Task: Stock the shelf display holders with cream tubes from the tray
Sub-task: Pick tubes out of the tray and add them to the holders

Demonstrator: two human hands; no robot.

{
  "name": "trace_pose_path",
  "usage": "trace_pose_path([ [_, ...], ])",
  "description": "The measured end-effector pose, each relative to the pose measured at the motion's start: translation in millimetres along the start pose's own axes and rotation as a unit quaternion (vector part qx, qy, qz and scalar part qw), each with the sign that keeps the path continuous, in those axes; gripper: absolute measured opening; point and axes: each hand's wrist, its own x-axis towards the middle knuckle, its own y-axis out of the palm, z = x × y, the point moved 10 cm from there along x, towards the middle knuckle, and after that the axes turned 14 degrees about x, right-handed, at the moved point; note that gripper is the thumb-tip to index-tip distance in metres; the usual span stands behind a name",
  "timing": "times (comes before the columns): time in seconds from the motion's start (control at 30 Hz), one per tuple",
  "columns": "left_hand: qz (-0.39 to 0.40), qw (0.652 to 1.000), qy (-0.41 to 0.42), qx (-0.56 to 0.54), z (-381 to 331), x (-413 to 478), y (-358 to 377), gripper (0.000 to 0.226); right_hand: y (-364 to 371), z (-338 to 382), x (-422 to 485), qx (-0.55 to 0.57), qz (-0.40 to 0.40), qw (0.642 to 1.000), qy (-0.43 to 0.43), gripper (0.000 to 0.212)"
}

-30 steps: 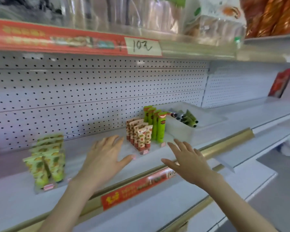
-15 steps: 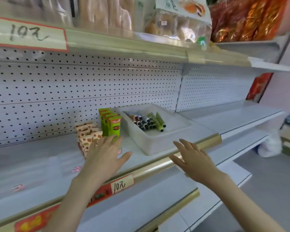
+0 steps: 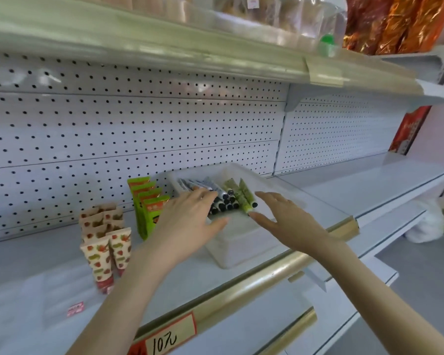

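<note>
Cream tubes lie heaped in the translucent white tray, which stands on the shelf directly under both sets of fingers. The pile has dark, black-capped tubes by the left fingertips and pale green ones just ahead of the right thumb. All lie flat with their caps towards the front.

The left hand hovers over the tray's near left corner, its fingers straight and lightly spread, gripping nothing. The fingertips reach the dark tubes, but I cannot tell whether they touch them. The right hand is stretched over the tray's right half, palm down, fingers straight and close together. Its thumb is held out wide towards the left hand, and it too holds nothing.

Left of the left fingers, just beside the tray, stands a row of green and orange tubes, upright, one behind another. Further left and nearer the front edge stand strawberry-print tubes, upright with caps down. The clear holders around them are too faint to make out.

Beyond the fingertips rises a white pegboard. Below the wrists a gold rail runs along the shelf edge and carries a red-bordered price label.
</note>
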Motion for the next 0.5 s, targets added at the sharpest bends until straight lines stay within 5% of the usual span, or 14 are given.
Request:
trace_pose_path([
  [0.13,0.005,1.0,-0.005,-0.015,-6.1,24.9,7.0,0.058,1.6,-24.1,32.2,0.098,-0.007,0.995,0.01,0.056],
  [0.5,0.067,0.993,-0.099,-0.001,-13.0,82.0,55.7,0.053,4.4,-82.4,117.7,0.14,0.051,0.989,-0.009,0.063],
])
